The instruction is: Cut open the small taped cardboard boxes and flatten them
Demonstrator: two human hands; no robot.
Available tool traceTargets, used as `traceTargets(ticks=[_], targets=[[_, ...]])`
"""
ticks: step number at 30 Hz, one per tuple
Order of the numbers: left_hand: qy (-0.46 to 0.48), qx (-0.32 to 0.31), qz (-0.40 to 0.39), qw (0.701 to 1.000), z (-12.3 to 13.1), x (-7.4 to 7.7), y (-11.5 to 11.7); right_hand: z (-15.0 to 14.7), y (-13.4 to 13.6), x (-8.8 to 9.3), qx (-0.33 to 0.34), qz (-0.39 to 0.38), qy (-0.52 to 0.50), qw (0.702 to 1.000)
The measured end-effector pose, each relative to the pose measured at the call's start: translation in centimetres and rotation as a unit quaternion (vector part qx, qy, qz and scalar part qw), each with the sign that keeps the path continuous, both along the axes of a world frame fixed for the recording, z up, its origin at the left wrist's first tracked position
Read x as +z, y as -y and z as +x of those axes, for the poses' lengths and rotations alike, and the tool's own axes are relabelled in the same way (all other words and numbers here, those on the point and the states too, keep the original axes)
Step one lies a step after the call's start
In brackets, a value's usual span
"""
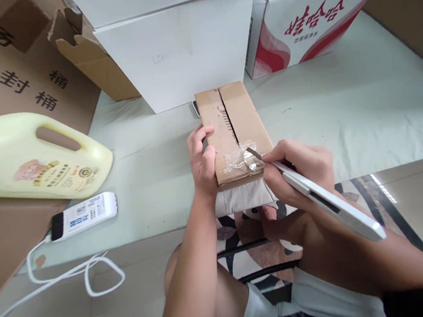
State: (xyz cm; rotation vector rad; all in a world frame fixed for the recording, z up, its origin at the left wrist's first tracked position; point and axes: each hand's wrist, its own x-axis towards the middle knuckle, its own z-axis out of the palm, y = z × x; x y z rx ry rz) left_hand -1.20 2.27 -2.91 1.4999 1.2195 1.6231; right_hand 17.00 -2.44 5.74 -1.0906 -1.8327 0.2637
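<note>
A small brown cardboard box (243, 117) lies at the front edge of a cloth-covered surface. Clear tape (236, 161) crosses its near end, and a dark gap runs along the seam on top. My left hand (202, 162) grips the box's left side, fingers bent over the edge. In my right hand (303, 169) is a white utility knife (325, 199), its handle pointing back toward my forearm. The blade is out, and its tip is over the taped seam; whether it touches the tape I cannot tell.
White cartons (180, 45) stand behind the small box, beside a red-and-white carton (303, 23). To the left are a yellow jug (26, 158), a white power strip (85, 217) with a cable, and large brown cartons (74, 110). Pale green cloth (152, 170) covers the surface.
</note>
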Motion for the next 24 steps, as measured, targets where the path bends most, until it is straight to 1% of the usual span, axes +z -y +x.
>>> traceTargets(ticks=[10,15,17,21,22,24], targets=[[-0.002,0.004,0.011,1.000,0.0,-0.3,-0.2,0.5,0.6,0.8,0.022,-0.011,0.013,1.000],[-0.007,0.001,0.004,1.000,-0.1,-0.2,-0.1,1.1,0.9,1.4,0.064,-0.029,-0.001,0.998],[-0.012,0.007,0.009,1.000,0.0,-0.2,-0.1,1.6,0.7,1.3,0.073,-0.045,-0.038,0.996],[-0.010,0.013,0.012,1.000,0.1,-0.3,-0.2,2.3,-0.3,0.6,0.063,-0.040,-0.175,0.982],[-0.010,0.012,0.012,1.000,0.1,-0.4,-0.2,2.3,-0.6,0.5,0.065,-0.044,-0.186,0.980],[-0.006,0.004,0.008,1.000,0.1,-0.4,-0.2,2.2,-1.2,0.5,0.084,-0.069,-0.168,0.980]])
